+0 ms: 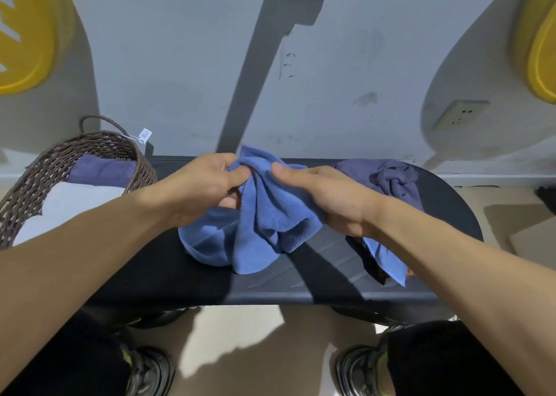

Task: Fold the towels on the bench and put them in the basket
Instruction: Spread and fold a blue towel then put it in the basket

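Note:
A crumpled blue towel point(264, 224) hangs bunched over the middle of the black bench point(301, 290). My left hand point(201, 185) pinches its upper edge between thumb and fingers. My right hand point(328, 197) grips the cloth just to the right, and a corner of the towel trails down under my right wrist. A darker purple-blue towel point(391, 179) lies crumpled on the bench's far right. The brown woven basket point(90, 145) stands at the bench's left end with a folded purple towel point(102, 171) and a folded white towel point(69, 206) inside.
A grey wall rises right behind the bench, with a socket point(460, 114) low on the right. Yellow shapes hang at the upper left and upper right. My knees and shoes show below the bench's front edge on a beige floor.

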{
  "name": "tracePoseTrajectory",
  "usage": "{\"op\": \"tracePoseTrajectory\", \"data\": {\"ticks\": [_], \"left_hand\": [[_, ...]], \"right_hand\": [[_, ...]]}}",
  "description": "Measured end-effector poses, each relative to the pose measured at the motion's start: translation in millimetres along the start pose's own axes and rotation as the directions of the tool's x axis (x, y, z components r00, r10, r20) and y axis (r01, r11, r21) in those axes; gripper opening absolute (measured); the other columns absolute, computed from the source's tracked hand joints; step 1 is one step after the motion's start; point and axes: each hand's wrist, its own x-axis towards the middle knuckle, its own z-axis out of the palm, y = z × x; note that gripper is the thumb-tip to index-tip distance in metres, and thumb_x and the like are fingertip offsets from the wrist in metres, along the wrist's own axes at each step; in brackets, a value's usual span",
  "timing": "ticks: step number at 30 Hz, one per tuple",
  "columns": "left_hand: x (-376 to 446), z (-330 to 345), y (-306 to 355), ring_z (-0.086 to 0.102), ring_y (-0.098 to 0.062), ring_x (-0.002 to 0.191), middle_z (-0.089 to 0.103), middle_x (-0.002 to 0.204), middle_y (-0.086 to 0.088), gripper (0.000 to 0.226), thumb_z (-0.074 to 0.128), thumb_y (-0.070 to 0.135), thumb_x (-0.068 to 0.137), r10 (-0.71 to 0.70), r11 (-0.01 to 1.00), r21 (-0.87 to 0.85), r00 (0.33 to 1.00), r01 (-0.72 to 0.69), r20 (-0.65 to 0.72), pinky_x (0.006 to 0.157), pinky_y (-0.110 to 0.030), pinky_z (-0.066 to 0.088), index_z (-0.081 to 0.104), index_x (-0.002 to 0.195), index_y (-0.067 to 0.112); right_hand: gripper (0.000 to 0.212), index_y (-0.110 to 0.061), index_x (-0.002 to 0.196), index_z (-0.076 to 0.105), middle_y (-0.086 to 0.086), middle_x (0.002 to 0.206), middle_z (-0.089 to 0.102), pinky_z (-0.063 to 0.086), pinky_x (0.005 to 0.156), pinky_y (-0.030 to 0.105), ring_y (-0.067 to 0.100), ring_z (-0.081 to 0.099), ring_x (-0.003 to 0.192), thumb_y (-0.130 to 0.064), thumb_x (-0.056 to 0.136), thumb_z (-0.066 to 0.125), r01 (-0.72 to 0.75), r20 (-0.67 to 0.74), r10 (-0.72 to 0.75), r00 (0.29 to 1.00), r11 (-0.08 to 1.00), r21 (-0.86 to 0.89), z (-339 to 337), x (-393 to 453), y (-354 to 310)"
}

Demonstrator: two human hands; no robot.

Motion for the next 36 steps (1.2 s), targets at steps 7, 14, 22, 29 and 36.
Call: {"op": "tracePoseTrajectory", "data": {"ticks": [7, 14, 22, 29, 36], "left_hand": [[-2, -3, 6, 0.072, -0.029, 0.096, 0.074, 0.104, -0.016, 0.045, 0.055, 0.050, 0.094, 0.147, 0.987, 0.051, 0.984, -0.152, 0.103, 0.087, -0.041, 0.054, 0.072, 0.102, 0.009], [3, -26, -3, 0.056, -0.008, 0.059, 0.062, 0.062, 0.009, 0.049, 0.066, 0.072, 0.071, -0.129, 0.853, 0.512, 0.906, -0.106, 0.403, 0.060, -0.018, 0.047, 0.066, 0.060, 0.024], [12, -56, 0, 0.065, -0.020, 0.072, 0.071, 0.078, -0.011, 0.040, 0.080, 0.047, 0.065, -0.133, 0.960, 0.276, 0.944, 0.047, 0.303, 0.069, -0.029, 0.052, 0.070, 0.082, 0.012], [46, -85, -22, 0.053, -0.020, 0.063, 0.061, 0.068, -0.001, 0.027, 0.072, 0.040, 0.086, 0.301, 0.554, 0.827, 0.905, 0.092, -0.302, 0.057, -0.030, 0.036, 0.062, 0.078, 0.016], [81, -96, -70, 0.057, -0.021, 0.072, 0.062, 0.079, -0.003, 0.031, 0.078, 0.030, 0.082, 0.061, 0.783, 0.590, 0.920, 0.197, -0.388, 0.081, -0.032, 0.048, 0.058, 0.098, 0.012]], "right_hand": [[0.035, 0.006, 0.119, 0.063, 0.019, 0.110, 0.072, 0.058, 0.090, 0.045, 0.029, 0.070, 0.097, -0.023, 0.103, 0.052, 0.180, -0.181, -0.166, 0.969, 0.982, 0.064, 2, -2, -5], [0.007, -0.005, 0.098, 0.057, 0.015, 0.084, 0.060, 0.050, 0.070, 0.040, 0.028, 0.059, 0.078, -0.010, 0.100, 0.053, 0.157, -0.421, -0.022, 0.907, 0.945, 0.288, -9, -3, -14], [0.028, -0.002, 0.092, 0.068, 0.012, 0.081, 0.073, 0.060, 0.059, 0.039, 0.027, 0.069, 0.062, -0.022, 0.103, 0.051, 0.108, -0.625, 0.189, 0.757, 0.908, 0.405, -35, 16, 2], [0.029, -0.003, 0.085, 0.066, 0.013, 0.080, 0.065, 0.051, 0.060, 0.034, 0.028, 0.058, 0.065, 0.002, 0.095, 0.040, 0.026, -0.640, 0.211, 0.739, 0.940, 0.339, -39, 40, 12], [0.033, -0.002, 0.128, 0.059, 0.021, 0.115, 0.069, 0.055, 0.092, 0.043, 0.041, 0.066, 0.104, -0.018, 0.100, 0.054, -0.386, -0.459, 0.334, 0.823, 0.922, -0.020, -37, 63, 34]]}}
